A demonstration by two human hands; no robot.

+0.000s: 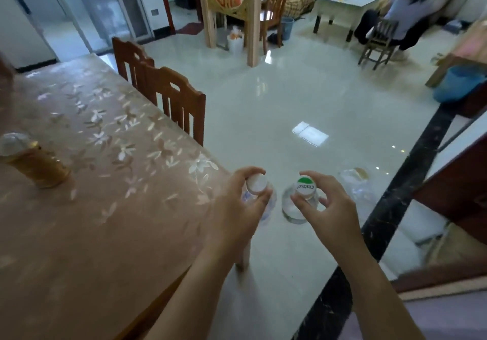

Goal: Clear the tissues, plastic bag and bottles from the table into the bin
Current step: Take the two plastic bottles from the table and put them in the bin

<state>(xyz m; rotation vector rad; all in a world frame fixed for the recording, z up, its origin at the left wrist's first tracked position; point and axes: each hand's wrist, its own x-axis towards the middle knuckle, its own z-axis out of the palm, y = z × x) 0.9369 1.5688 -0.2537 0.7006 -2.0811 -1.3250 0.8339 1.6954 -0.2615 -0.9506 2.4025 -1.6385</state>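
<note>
My left hand (237, 208) grips a clear plastic bottle with a plain white cap (256, 183) by its neck, just past the table's right corner. My right hand (326, 205) pinches the neck of a second clear bottle with a green and white cap (305, 187). Both bottles hang upright over the floor, side by side and a little apart. A crumpled clear plastic bag (354, 181) lies on the floor just right of my right hand. A blue bin (457, 82) stands at the far right. A gold-wrapped bottle (39, 163) stands on the table (105, 221) at the left.
Two wooden chairs (168, 97) stand along the table's far side. A dark strip in the floor (390, 208) runs diagonally at the right beside a dark wooden cabinet (461, 192). A person sits on a chair (395, 23) far back right. Another small blue bin (286, 27) stands in the background.
</note>
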